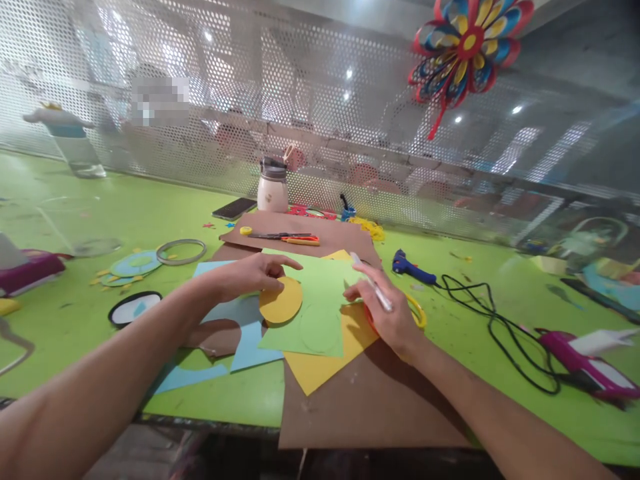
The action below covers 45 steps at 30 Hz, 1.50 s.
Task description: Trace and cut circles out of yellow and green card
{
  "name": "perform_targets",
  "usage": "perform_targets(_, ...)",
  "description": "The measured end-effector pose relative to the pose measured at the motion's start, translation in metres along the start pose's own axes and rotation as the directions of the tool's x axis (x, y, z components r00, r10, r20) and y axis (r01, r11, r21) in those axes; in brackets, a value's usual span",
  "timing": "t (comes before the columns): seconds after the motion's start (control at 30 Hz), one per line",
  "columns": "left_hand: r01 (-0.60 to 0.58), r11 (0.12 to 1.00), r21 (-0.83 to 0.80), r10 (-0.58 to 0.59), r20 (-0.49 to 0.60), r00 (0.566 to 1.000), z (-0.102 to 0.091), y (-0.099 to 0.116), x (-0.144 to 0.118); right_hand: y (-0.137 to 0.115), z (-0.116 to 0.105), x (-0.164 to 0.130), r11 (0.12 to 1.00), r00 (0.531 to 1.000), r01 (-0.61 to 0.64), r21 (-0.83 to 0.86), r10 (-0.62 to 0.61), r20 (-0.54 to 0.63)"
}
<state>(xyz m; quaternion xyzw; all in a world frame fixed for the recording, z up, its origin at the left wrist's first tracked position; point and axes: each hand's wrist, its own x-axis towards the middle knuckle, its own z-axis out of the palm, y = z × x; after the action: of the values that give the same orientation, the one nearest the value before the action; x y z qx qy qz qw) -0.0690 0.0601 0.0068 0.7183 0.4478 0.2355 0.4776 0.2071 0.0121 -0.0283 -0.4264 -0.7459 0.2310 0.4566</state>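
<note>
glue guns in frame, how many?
2: a blue glue gun right of the paper stack, a pink glue gun near the table's right edge. More could be hidden.

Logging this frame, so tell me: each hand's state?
Left hand: open, fingertips on round yellow paper disc.
Right hand: closed around thin white pen.

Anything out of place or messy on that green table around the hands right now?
Small yellow paper scraps lie scattered on the green table by the light blue paper disc. The black cord of the blue glue gun loops loosely rightwards. The brown cardboard sheet overhangs the near table edge. Nothing looks spilled or damaged.
</note>
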Motion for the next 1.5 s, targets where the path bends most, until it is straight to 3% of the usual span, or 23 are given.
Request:
perform_targets(0.2, -0.014, 0.998, -0.063, 0.016, 0.024, 1.0, 0.0, 0.001, 0.0, 0.004, -0.008, 0.005, 0.993, 0.99, -0.023, 0.117, 0.039, -0.135)
perform_targets(0.33, -0.02, 0.998, -0.055, 0.021, 0.016, 1.0, -0.003, -0.002, 0.001, 0.006, -0.006, 0.006, 0.994, 0.989, -0.042, 0.102, 0.056, -0.136)
perform_targets(0.47, -0.015, 0.997, -0.08, 0.011, -0.048, 0.999, -0.004, -0.001, 0.001, 0.004, -0.003, 0.005, 0.995, 0.994, -0.048, 0.089, 0.057, -0.094)
perform_targets(0.6, -0.038, 0.978, -0.206, -0.001, -0.188, 0.982, -0.005, 0.004, 0.0, 0.003, -0.002, 0.004, 0.994, 0.995, -0.055, 0.099, 0.063, -0.082)
perform_targets(0.7, -0.08, 0.96, -0.269, -0.014, -0.328, 0.945, -0.007, 0.007, 0.0, 0.003, -0.001, 0.003, 0.991, 0.993, -0.057, 0.124, 0.069, -0.091)
perform_targets(0.87, -0.167, 0.921, -0.352, -0.058, -0.55, 0.833, -0.016, 0.005, 0.0, 0.002, 0.0, 0.003, 0.99, 0.992, -0.074, 0.119, 0.085, -0.088)
perform_targets(0.97, -0.211, 0.916, -0.342, -0.054, -0.626, 0.778, -0.022, 0.005, -0.002, -0.001, 0.001, 0.001, 0.994, 0.992, -0.081, 0.067, 0.087, -0.096)
perform_targets(1.03, -0.215, 0.924, -0.316, -0.038, -0.634, 0.772, -0.025, 0.005, -0.003, -0.004, 0.002, 0.0, 0.995, 0.99, -0.088, 0.037, 0.091, -0.103)
perform_targets(1.13, -0.159, 0.956, -0.246, 0.001, -0.54, 0.842, -0.026, 0.006, -0.005, -0.007, 0.003, -0.003, 0.996, 0.99, -0.089, 0.0, 0.089, -0.11)
perform_targets(1.23, -0.071, 0.991, -0.113, 0.031, -0.316, 0.948, -0.022, 0.007, -0.007, -0.008, 0.005, -0.006, 0.998, 0.993, -0.069, -0.001, 0.069, -0.099)
perform_targets(1.3, -0.034, 0.999, 0.006, 0.034, -0.146, 0.989, -0.019, 0.009, -0.009, -0.007, 0.007, -0.007, 0.998, 0.995, -0.059, 0.003, 0.059, -0.083)
perform_targets(1.4, -0.009, 0.98, 0.198, 0.0, 0.045, 0.999, -0.019, 0.012, -0.012, -0.004, 0.009, -0.007, 0.998, 0.996, -0.06, 0.01, 0.061, -0.065)
perform_targets(1.5, 0.003, 0.923, 0.385, -0.046, 0.102, 0.994, -0.022, 0.015, -0.013, -0.001, 0.01, -0.007, 0.998, 0.996, -0.064, 0.007, 0.065, -0.055)
